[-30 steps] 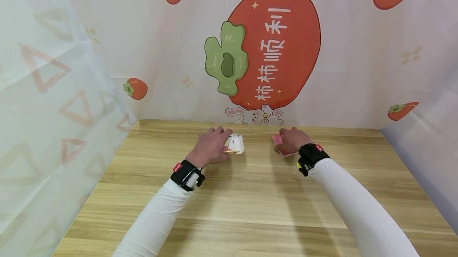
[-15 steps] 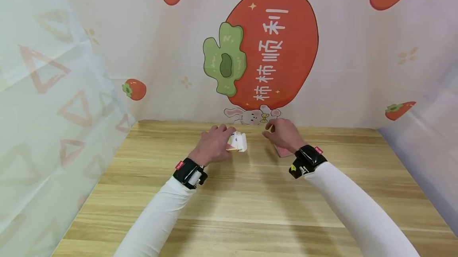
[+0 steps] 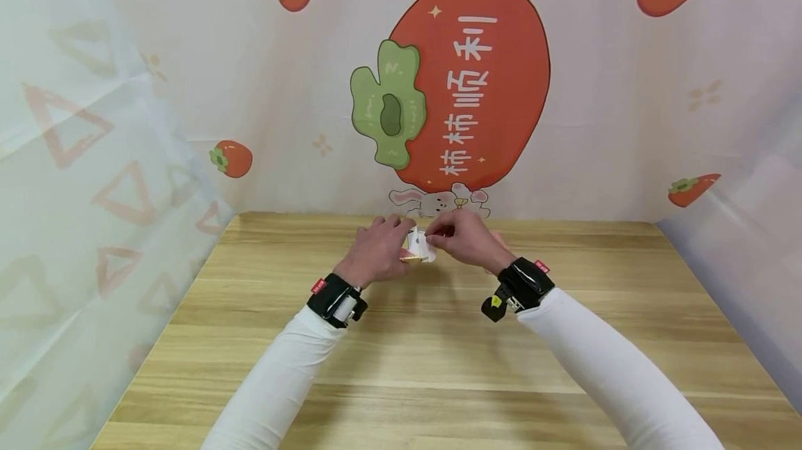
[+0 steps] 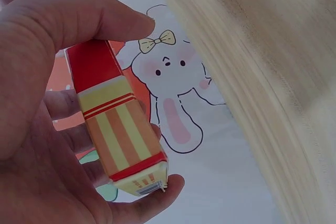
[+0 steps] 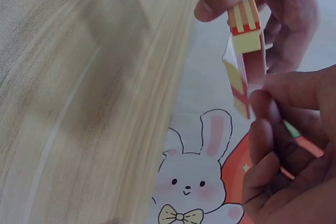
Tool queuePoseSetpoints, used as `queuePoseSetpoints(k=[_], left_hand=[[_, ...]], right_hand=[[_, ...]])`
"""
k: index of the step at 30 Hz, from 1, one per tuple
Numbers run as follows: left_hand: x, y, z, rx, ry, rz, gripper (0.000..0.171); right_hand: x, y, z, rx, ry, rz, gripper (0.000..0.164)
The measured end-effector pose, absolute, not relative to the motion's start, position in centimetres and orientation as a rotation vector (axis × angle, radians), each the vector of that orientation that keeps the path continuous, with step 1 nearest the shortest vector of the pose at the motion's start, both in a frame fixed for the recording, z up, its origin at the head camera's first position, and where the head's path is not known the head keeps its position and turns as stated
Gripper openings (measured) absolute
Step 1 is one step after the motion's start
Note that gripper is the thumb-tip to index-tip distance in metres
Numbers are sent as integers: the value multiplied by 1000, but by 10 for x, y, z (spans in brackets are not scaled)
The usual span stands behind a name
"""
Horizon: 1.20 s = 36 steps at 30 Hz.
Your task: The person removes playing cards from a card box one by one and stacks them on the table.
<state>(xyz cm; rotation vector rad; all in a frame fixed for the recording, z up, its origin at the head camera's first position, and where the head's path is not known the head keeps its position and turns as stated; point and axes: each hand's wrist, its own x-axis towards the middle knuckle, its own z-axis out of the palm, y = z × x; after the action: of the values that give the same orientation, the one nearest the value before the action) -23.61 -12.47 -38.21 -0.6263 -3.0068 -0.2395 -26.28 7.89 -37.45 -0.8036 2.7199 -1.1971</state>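
Right wrist view: the left hand grips a small striped box, long axis toward the right hand, whose curled fingertips sit nearest its open flap (pinching it, I cannot tell); red-patterned cards lie behind that hand.

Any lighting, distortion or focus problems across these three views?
Head: soft shadows on the wooden table. Left wrist: left hand partly shaded, card box stripes distinct, its barcode too small to read. Right wrist: rather hazy, wood grain bending in curves, soft-edged shadows across it.
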Motion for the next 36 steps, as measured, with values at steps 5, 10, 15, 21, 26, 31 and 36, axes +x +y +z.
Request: queuePoseSetpoints(k=[5, 10, 15, 21, 26, 31, 36], left_hand=[[-235, -122, -378, -627, -3009, -245, 73], [-233, -121, -375, -631, -3007, -263, 72], [-232, -120, -374, -639, -2999, -276, 71], [-231, -119, -373, -650, -2999, -293, 71], [-232, -117, -373, -652, -3017, -274, 72], [-232, -117, -374, -654, -3020, -260, 72], [-232, -119, -376, -662, -3018, -284, 72]], right_hand=[[-262, 76, -375, -783, 2719, -1148, 6], [-262, 74, -375, -740, 2677, -1148, 10], [-262, 74, -378, -676, 2639, -1168, 13], [-262, 73, -380, -602, 2597, -1167, 21], [-264, 75, -382, -585, 2547, -1207, 20], [-265, 79, -384, -545, 2445, -1295, 17], [-265, 85, -381, -469, 2385, -1308, 19]])
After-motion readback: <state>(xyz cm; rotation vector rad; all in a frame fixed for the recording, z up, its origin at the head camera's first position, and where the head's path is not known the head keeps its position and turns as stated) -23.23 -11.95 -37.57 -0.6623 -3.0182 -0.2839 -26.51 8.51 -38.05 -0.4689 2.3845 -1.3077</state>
